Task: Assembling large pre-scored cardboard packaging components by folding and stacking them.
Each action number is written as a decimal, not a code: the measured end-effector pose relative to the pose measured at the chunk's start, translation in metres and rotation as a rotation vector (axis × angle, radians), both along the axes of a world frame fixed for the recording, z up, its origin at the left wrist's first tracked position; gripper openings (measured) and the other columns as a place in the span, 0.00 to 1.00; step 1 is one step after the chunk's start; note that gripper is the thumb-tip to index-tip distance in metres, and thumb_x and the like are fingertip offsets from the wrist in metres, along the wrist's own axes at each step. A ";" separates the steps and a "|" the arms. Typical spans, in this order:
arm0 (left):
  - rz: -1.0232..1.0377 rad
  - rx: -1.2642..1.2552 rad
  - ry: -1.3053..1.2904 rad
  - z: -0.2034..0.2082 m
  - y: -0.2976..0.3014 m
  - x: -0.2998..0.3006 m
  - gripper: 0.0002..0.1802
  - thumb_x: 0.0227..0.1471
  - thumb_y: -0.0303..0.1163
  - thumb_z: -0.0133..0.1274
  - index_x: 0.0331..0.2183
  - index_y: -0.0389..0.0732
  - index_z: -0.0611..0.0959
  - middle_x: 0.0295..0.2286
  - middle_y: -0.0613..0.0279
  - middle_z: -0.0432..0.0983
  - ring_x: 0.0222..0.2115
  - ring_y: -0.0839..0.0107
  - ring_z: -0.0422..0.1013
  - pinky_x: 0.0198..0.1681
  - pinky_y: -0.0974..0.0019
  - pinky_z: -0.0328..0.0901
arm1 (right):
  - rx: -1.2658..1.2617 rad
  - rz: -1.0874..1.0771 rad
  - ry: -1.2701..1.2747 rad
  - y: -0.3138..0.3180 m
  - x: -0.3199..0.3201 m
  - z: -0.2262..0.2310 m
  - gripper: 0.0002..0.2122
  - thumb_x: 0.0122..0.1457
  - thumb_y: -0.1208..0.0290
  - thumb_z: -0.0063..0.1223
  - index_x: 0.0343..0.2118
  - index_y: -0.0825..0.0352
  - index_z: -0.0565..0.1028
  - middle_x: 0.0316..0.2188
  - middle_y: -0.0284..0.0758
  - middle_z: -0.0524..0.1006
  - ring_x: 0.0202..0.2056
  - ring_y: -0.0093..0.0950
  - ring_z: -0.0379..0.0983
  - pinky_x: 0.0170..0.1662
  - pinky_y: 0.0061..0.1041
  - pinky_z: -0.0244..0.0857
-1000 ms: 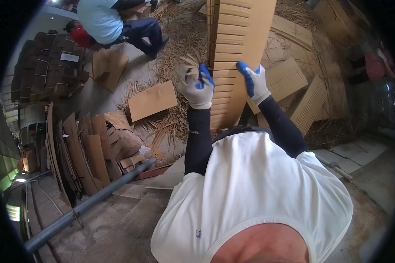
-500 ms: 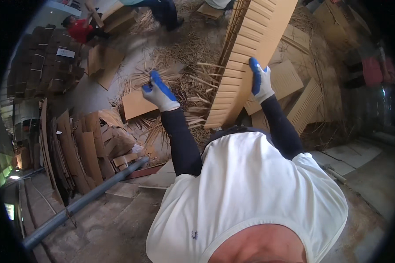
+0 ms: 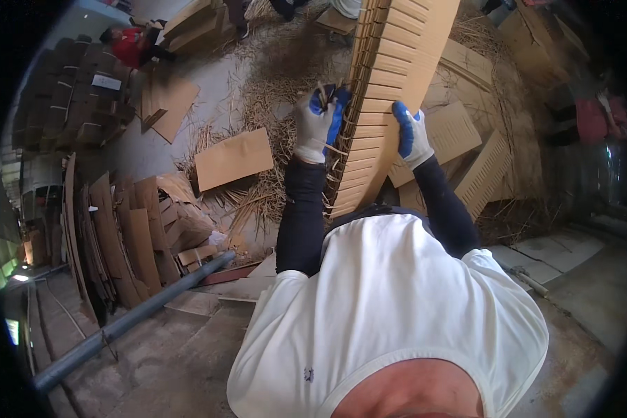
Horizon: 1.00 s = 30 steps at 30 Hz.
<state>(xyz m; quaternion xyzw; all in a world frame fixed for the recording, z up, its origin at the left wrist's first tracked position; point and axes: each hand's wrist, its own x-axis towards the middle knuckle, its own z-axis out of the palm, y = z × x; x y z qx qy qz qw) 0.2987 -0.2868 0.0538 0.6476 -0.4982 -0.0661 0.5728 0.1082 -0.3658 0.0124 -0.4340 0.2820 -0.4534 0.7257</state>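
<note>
A tall stack of slotted tan cardboard sheets (image 3: 390, 83) stands on edge in front of me, tilted to the right at the top. My right hand (image 3: 414, 139), in a white glove with blue coating, grips its right side. At the stack's left slotted edge is my left hand (image 3: 317, 125), gloved alike. Its fingers are curled round thin cardboard strips (image 3: 322, 97), partly hidden by the glove. A few loose strips stick out of the edge below that hand.
Scrap strips (image 3: 258, 191) cover the floor to the left, around a flat cardboard piece (image 3: 234, 159). Slotted sheets (image 3: 453, 132) lie on the right. A grey pipe (image 3: 136, 317) crosses at lower left, beside upright cardboard (image 3: 111, 237). A person in red (image 3: 127, 49) is at far left.
My left hand has moved right, from over the scrap to the stack's edge, and its fingers have closed. Most strips protruding there have gone. My right hand keeps its grip.
</note>
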 end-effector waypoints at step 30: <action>0.296 -0.026 -0.142 -0.030 0.037 -0.020 0.05 0.47 0.26 0.54 0.30 0.36 0.80 0.29 0.56 0.78 0.27 0.60 0.75 0.31 0.58 0.69 | 0.032 -0.107 0.045 0.010 0.011 0.008 0.16 0.53 0.70 0.61 0.43 0.70 0.74 0.37 0.30 0.77 0.37 0.20 0.72 0.42 0.21 0.66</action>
